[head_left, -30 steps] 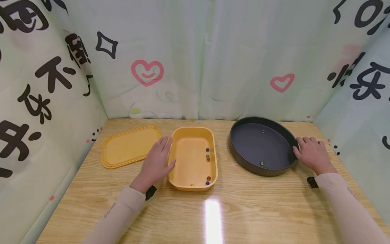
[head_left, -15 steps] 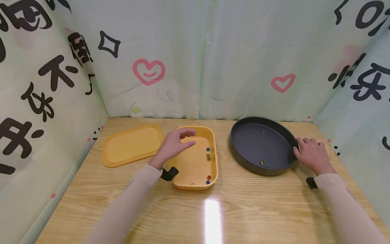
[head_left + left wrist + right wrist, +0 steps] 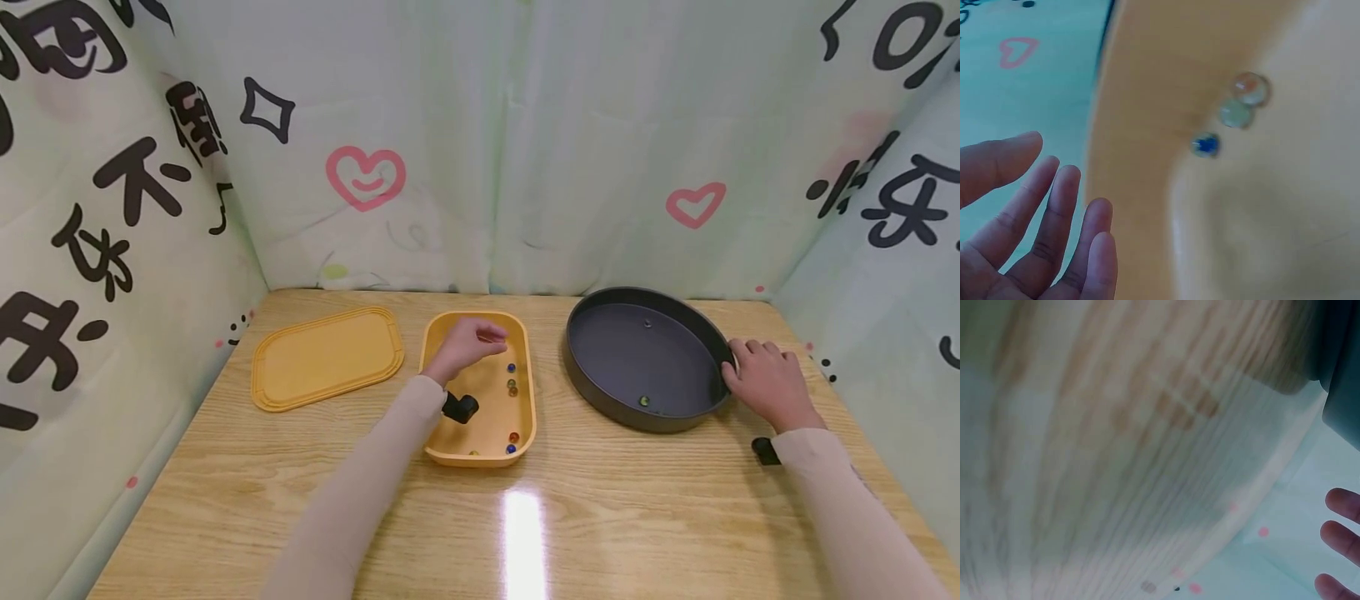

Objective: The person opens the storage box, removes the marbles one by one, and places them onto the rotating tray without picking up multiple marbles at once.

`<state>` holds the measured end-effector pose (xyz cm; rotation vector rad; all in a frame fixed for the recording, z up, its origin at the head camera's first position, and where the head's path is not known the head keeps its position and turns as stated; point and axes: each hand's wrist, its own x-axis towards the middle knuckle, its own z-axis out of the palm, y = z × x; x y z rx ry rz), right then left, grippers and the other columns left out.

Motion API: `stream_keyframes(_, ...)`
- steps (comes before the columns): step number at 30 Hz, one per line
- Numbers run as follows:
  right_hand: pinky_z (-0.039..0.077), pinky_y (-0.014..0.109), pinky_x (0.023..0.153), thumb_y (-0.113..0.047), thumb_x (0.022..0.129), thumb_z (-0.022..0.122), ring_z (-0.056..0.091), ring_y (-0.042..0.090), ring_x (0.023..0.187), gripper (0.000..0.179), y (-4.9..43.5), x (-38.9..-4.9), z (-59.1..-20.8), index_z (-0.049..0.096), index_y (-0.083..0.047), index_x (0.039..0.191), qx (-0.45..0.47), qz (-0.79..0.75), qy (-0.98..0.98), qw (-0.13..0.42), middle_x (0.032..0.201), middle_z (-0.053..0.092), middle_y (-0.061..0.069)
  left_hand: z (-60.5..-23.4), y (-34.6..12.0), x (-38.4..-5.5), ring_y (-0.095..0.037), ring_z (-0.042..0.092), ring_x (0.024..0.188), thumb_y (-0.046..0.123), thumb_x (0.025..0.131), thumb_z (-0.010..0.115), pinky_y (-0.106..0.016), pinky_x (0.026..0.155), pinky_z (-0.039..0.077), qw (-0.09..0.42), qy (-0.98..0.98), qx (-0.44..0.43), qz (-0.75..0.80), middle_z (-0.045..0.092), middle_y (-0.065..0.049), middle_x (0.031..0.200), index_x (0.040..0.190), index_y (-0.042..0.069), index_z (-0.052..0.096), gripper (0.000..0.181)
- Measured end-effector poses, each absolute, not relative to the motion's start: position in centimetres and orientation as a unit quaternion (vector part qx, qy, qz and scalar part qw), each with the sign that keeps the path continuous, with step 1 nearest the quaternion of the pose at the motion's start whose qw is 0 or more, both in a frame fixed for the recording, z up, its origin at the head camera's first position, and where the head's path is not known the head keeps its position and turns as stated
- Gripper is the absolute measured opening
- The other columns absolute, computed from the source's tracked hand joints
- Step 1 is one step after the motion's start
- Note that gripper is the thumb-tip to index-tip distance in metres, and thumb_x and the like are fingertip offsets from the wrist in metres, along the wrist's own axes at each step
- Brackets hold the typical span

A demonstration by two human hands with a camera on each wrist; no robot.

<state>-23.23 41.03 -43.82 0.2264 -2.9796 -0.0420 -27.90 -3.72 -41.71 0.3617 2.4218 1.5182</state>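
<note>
My left hand (image 3: 471, 343) is over the far part of a yellow rectangular box (image 3: 459, 425). The left wrist view shows its thumb apart from loosely bent fingers (image 3: 1054, 219), nothing between them. Inside the box lie several glass marbles: a blue marble (image 3: 1205, 144), a pale green marble (image 3: 1236, 114) and an orange-and-clear marble (image 3: 1251, 89) near one wall, others near the front. My right hand (image 3: 771, 382) rests at the right side of a round dark pan (image 3: 622, 358), thumb at the rim. A green marble (image 3: 644, 402) and a clear marble (image 3: 647, 323) lie in the pan.
A flat yellow lid (image 3: 326, 358) lies on the wooden table (image 3: 405, 533) left of the box. Printed cloth curtains (image 3: 450, 167) enclose the back and both sides. Bright glare (image 3: 522, 533) falls on the tabletop in front of the box.
My left hand has risen from the box's left side and moved right, over the box's inside, its fingers bending more. The right hand stays at the pan.
</note>
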Motion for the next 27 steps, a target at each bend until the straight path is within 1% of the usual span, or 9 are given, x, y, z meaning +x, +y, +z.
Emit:
stream_keyframes(4,0.036,0.064,0.078,-0.021,0.094,0.046,0.048,0.050,0.101,0.039,40.9,-23.2,-43.6,0.047,0.007,0.122,0.071,-0.012,-0.995,0.073,0.114,0.053,0.033,-43.0,-2.9,-28.4,-0.024,0.063,0.094,0.007,0.086,0.066,-0.026,0.079,0.052,0.129,0.847,0.109,0.504,0.069,-0.015,0.100,0.107,0.000,0.069,0.023)
stream_keyframes(7,0.036,0.064,0.079,-0.021,0.094,0.046,0.048,0.050,0.102,0.039,40.9,-23.2,-43.7,0.046,0.007,0.122,0.068,-0.010,-0.995,0.069,0.114,0.053,0.033,-43.9,-2.5,-28.6,-0.020,0.061,0.089,0.007,0.085,0.067,-0.021,0.073,0.048,0.130,0.858,0.092,0.489,0.069,-0.012,0.096,0.103,0.002,0.071,0.019)
stream_keyframes(11,0.035,0.064,0.079,-0.020,0.094,0.046,0.046,0.050,0.102,0.039,40.9,-23.3,-43.8,0.046,0.007,0.122,0.065,-0.013,-0.995,0.069,0.114,0.052,0.033,-44.7,-2.1,-28.6,-0.017,0.058,0.085,0.007,0.085,0.067,-0.019,0.069,0.044,0.139,0.863,0.077,0.479,0.069,-0.010,0.095,0.101,0.004,0.072,0.017)
stream_keyframes(18,0.035,0.063,0.078,-0.020,0.094,0.043,0.046,0.050,0.102,0.038,41.0,-23.4,-43.8,0.046,0.005,0.122,0.062,-0.012,-0.995,0.077,0.113,0.052,0.032,-45.0,-1.9,-28.9,-0.019,0.061,0.086,0.005,0.084,0.067,-0.022,0.073,0.048,0.140,0.874,0.082,0.458,0.070,-0.011,0.096,0.100,0.003,0.071,0.017)
stream_keyframes(24,0.035,0.063,0.078,-0.020,0.095,0.045,0.045,0.050,0.102,0.038,41.2,-23.4,-43.8,0.045,0.005,0.123,0.061,-0.012,-0.996,0.069,0.114,0.051,0.032,-45.1,-2.0,-29.1,-0.018,0.062,0.086,0.003,0.079,0.072,-0.021,0.072,0.049,0.148,0.871,0.086,0.461,0.072,-0.010,0.097,0.097,0.003,0.074,0.018)
stream_keyframes(27,0.035,0.064,0.078,-0.020,0.094,0.045,0.045,0.050,0.103,0.038,41.1,-23.4,-43.8,0.045,0.005,0.123,0.060,-0.012,-0.996,0.069,0.114,0.052,0.032,-45.2,-1.9,-29.1,-0.017,0.065,0.084,0.003,0.078,0.073,-0.022,0.076,0.051,0.158,0.868,0.084,0.463,0.073,-0.009,0.096,0.096,0.004,0.075,0.018)
